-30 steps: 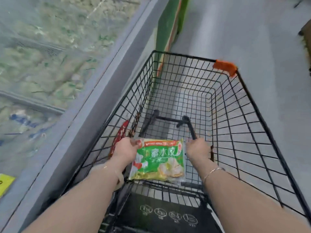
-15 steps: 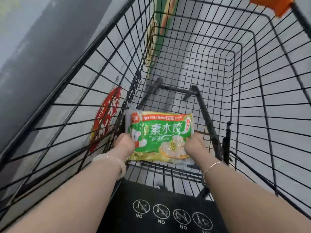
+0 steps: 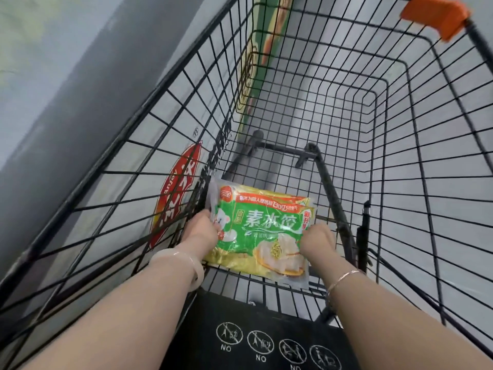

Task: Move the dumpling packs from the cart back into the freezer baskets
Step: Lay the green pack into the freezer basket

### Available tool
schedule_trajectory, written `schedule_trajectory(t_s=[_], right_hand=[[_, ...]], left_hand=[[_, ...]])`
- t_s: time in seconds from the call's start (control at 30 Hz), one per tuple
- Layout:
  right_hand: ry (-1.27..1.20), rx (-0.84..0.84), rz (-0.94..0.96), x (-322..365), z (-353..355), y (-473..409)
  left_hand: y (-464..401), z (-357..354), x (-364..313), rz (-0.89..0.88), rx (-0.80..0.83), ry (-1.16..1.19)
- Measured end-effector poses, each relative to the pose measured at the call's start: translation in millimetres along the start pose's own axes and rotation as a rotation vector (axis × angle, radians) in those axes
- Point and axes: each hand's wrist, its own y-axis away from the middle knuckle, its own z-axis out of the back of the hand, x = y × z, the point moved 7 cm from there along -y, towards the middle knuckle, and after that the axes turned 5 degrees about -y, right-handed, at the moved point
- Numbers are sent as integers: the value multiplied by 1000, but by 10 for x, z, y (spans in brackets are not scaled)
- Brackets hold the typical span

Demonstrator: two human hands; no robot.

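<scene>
A green and yellow dumpling pack lies at the near end of the black wire cart, and a second pack's edge peeks out beneath it. My left hand grips the pack's left edge. My right hand grips its right edge. Both forearms reach down into the cart. The grey side of the freezer runs along the cart's left; its baskets are out of view.
A red sign hangs on the cart's left wall. The black child-seat flap with "NO" icons sits at the near end. An orange corner bumper caps the far right rim. Grey floor shows through the mesh.
My head has leaned down into the cart, so the freezer glass has left the view. Both hands have sunk to the cart's bottom while holding the pack.
</scene>
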Motion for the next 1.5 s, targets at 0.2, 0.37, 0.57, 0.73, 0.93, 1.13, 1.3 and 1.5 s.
schedule_trajectory(t_s=[0.2, 0.37, 0.57, 0.73, 0.93, 1.13, 1.3, 1.5], right_hand=[[79, -127, 80, 262, 539, 388], [-17, -230, 153, 558, 1273, 936], [-79, -365, 309, 1015, 2034, 1633], [-70, -413, 457, 1466, 2376, 2289], [39, -434, 653, 2108, 2231, 3210], [70, -398, 856, 2696, 1487, 4231], [210, -274, 1039, 2980, 324, 5140], [297, -73, 1142, 2862, -1290, 6136]], left_hand=[[406, 332, -382, -122, -27, -28], [978, 875, -767, -196, -99, 56], [1700, 1686, -1084, -289, -241, 160], [2256, 2348, -997, -360, -384, 264], [2767, 3105, -361, -311, -539, 420], [3153, 3708, 916, -188, -691, 586], [3454, 3976, 2370, -59, -798, 664], [3737, 3932, 4315, 170, -880, 729]])
